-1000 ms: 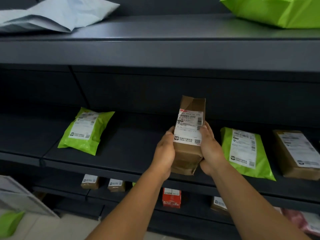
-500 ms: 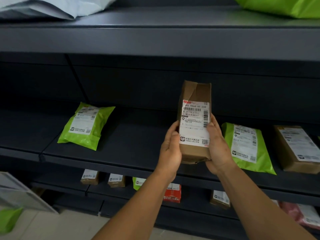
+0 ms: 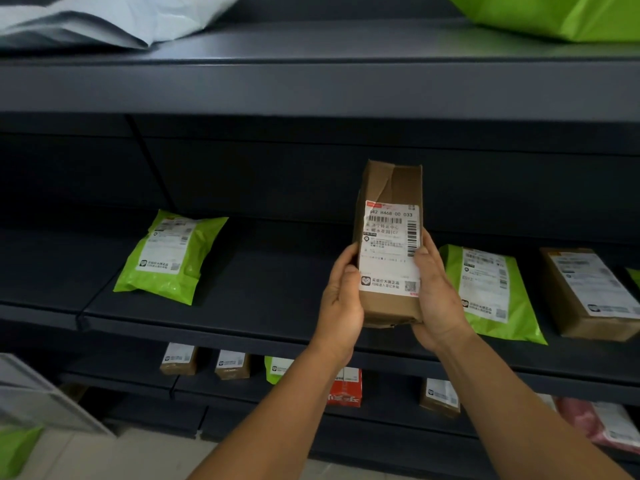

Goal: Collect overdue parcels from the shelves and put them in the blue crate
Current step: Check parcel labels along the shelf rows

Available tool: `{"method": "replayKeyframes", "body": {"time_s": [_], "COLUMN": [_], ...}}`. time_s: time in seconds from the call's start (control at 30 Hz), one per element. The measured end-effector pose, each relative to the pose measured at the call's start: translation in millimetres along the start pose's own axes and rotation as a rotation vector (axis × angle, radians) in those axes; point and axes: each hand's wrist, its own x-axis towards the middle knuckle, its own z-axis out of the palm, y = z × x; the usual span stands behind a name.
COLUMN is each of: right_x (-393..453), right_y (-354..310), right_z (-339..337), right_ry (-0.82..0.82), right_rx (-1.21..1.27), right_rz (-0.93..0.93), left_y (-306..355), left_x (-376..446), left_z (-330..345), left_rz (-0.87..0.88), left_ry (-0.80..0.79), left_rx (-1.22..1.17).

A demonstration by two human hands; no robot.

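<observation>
Held parcel: a brown cardboard parcel (image 3: 389, 244) stood upright in front of the middle shelf (image 3: 270, 289), clear of its surface, with its white shipping label (image 3: 390, 249) facing the camera.
Left hand (image 3: 341, 303): curled round the parcel's lower left edge, thumb on the front face.
Right hand (image 3: 438, 299): wrapped round the lower right edge and under the bottom corner, so the 2 hands gripped it between them.
Long axis: vertical, with the grip at the bottom half and the top end free above the hands.
Step, as I judged it: reading the label to decide whether the parcel was overdue.
Blue crate: not in view, so I could not tell which way the parcel had to travel, nor which hand was nearer to it.
Next move, as a judgement: either hand could have carried it alone, since each already held 1 side.
Other parcels on the middle shelf: a green mailer bag (image 3: 169, 256) well to the left, another green mailer (image 3: 491, 296) just beside the right hand, and a brown box (image 3: 588, 292) further right.
Lower shelf: small boxes and a red pack (image 3: 346, 389).
</observation>
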Motion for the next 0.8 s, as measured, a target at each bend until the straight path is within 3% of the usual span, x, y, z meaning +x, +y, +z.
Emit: {"method": "replayKeyframes", "body": {"time_s": [0.5,0.8], "right_x": [-27.6,-72.3], "right_y": [-23.3,-78.3], "right_z": [-16.7,-64.6], "right_ry": [0.152,0.248], "right_rx": [0.149,0.181], "right_rz": [0.085,0.012], "left_y": [12.8,18.3], "left_x": [-1.2,-15.1], "left_z": [20.4,99.2], "left_rz": [0.027,0.067], "left_ry": [-0.029,-0.092], "left_rx": [0.036,-0.048]}}
